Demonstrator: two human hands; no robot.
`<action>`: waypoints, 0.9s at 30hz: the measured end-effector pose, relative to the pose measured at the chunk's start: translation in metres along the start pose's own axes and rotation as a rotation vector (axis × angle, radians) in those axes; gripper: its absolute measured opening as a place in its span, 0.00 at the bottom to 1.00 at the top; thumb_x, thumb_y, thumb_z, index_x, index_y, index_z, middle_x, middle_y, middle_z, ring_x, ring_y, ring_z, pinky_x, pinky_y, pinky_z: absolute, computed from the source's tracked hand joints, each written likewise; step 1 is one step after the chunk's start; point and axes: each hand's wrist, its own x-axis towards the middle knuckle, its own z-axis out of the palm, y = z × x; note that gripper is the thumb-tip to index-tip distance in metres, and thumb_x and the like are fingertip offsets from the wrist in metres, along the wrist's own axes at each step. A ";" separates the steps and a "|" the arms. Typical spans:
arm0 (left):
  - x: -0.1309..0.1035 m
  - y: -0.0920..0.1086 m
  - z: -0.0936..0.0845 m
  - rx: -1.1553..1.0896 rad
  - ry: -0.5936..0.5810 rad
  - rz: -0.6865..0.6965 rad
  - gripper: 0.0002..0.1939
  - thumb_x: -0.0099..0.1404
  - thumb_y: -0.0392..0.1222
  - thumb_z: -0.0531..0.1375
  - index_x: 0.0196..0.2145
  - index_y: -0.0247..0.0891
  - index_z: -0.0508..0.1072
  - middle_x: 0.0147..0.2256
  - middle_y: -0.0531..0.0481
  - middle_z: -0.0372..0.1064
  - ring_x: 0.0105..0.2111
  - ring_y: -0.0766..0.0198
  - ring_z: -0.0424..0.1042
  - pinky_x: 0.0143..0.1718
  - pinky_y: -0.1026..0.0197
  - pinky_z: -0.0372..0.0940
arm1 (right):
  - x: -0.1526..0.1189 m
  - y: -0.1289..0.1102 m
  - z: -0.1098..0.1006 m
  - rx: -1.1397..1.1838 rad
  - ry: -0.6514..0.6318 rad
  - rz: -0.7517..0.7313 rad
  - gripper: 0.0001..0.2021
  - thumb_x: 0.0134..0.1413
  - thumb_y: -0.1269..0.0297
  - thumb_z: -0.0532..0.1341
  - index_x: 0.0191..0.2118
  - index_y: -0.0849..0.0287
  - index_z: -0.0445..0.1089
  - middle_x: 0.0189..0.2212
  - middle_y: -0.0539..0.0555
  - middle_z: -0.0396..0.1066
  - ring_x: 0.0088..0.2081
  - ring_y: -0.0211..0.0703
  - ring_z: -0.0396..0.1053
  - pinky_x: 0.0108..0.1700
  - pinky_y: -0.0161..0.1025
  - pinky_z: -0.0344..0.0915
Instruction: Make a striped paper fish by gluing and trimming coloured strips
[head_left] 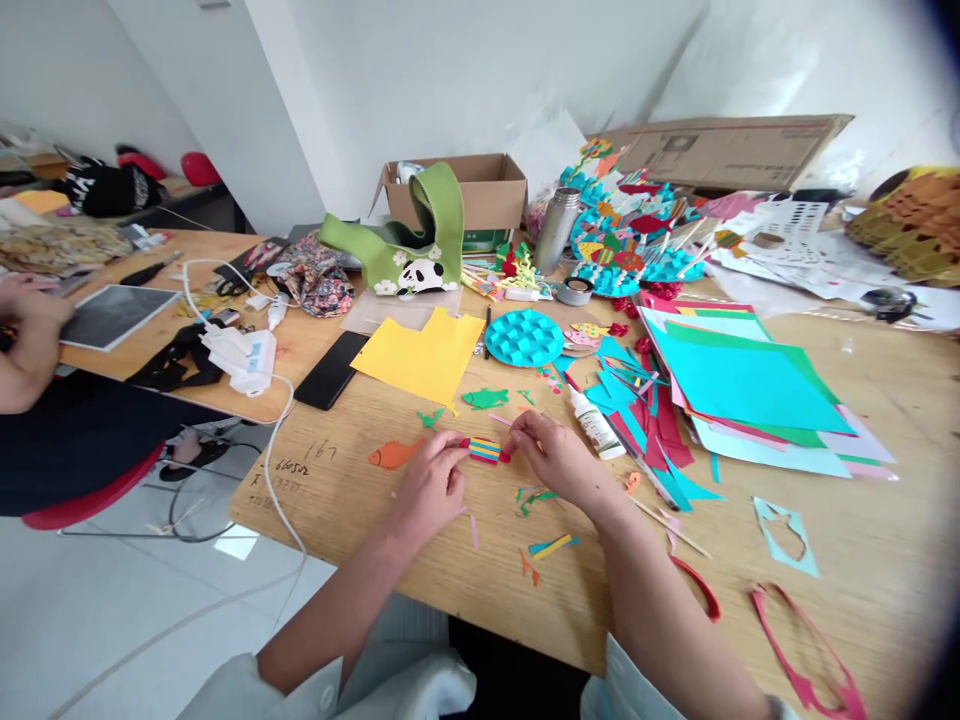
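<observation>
A small striped paper piece [484, 451], in red, yellow and blue, lies between my two hands above the wooden table. My left hand [433, 482] has its fingers closed at the red left end. At the opposite end, my right hand [553, 456] is pinched with fingertips on the red tip. An orange paper fish [394, 454] is left of my left hand, and a green paper fish [486, 399] lies just beyond. Blue and yellow paper strips [553, 547] and green scraps [534, 500] rest nearer me. A white glue bottle [596, 425] lies right of my right hand.
Yellow paper [421, 350], a black phone [332, 370] and a blue woven paper disc [523, 338] lie farther back. Stacked coloured sheets [757, 375] and red scissors [694, 585] are on the right. A white cable [279, 500] hangs over the left edge. Another person's arm [26, 340] is at far left.
</observation>
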 end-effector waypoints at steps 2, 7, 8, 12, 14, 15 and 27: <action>0.000 0.001 -0.001 0.013 0.003 -0.013 0.22 0.53 0.22 0.51 0.43 0.35 0.72 0.45 0.44 0.68 0.47 0.59 0.69 0.50 0.53 0.66 | 0.000 0.001 0.001 -0.039 -0.003 -0.023 0.08 0.60 0.71 0.50 0.30 0.54 0.60 0.30 0.52 0.76 0.39 0.44 0.70 0.42 0.38 0.61; 0.001 0.002 -0.003 0.009 0.067 -0.055 0.25 0.51 0.20 0.50 0.45 0.36 0.68 0.45 0.44 0.68 0.48 0.59 0.68 0.52 0.52 0.65 | -0.001 0.000 0.001 -0.082 0.016 -0.009 0.08 0.58 0.71 0.51 0.31 0.55 0.63 0.30 0.54 0.75 0.37 0.45 0.69 0.40 0.38 0.61; 0.001 0.002 -0.003 -0.001 0.077 -0.056 0.25 0.51 0.20 0.50 0.45 0.36 0.67 0.44 0.44 0.68 0.48 0.59 0.68 0.51 0.52 0.65 | -0.001 0.000 0.001 -0.076 0.017 0.000 0.07 0.58 0.71 0.51 0.31 0.56 0.63 0.30 0.55 0.75 0.38 0.45 0.70 0.41 0.38 0.61; 0.001 0.000 -0.003 -0.046 0.081 -0.074 0.23 0.52 0.21 0.50 0.44 0.37 0.65 0.42 0.45 0.69 0.45 0.60 0.70 0.49 0.53 0.67 | -0.001 -0.004 -0.001 -0.019 -0.001 0.035 0.08 0.59 0.71 0.51 0.31 0.55 0.63 0.30 0.53 0.76 0.37 0.42 0.72 0.41 0.36 0.62; 0.001 -0.001 -0.003 -0.066 0.077 -0.079 0.22 0.52 0.22 0.50 0.44 0.37 0.65 0.43 0.45 0.68 0.45 0.60 0.70 0.48 0.54 0.67 | -0.001 -0.005 -0.002 0.012 -0.001 0.048 0.08 0.60 0.71 0.51 0.31 0.55 0.63 0.30 0.52 0.77 0.36 0.41 0.73 0.40 0.35 0.63; 0.002 -0.001 -0.003 -0.073 0.077 -0.077 0.22 0.52 0.22 0.50 0.44 0.37 0.64 0.43 0.45 0.68 0.45 0.60 0.71 0.48 0.54 0.67 | 0.000 -0.006 -0.003 0.025 0.004 0.053 0.08 0.60 0.70 0.52 0.31 0.55 0.63 0.30 0.51 0.78 0.36 0.41 0.73 0.39 0.35 0.63; 0.001 -0.002 -0.003 -0.138 0.098 -0.049 0.22 0.52 0.21 0.51 0.44 0.36 0.65 0.43 0.44 0.67 0.44 0.61 0.71 0.48 0.55 0.67 | -0.003 -0.024 -0.017 0.030 0.116 0.011 0.04 0.56 0.66 0.57 0.32 0.58 0.68 0.32 0.53 0.73 0.32 0.40 0.69 0.35 0.35 0.63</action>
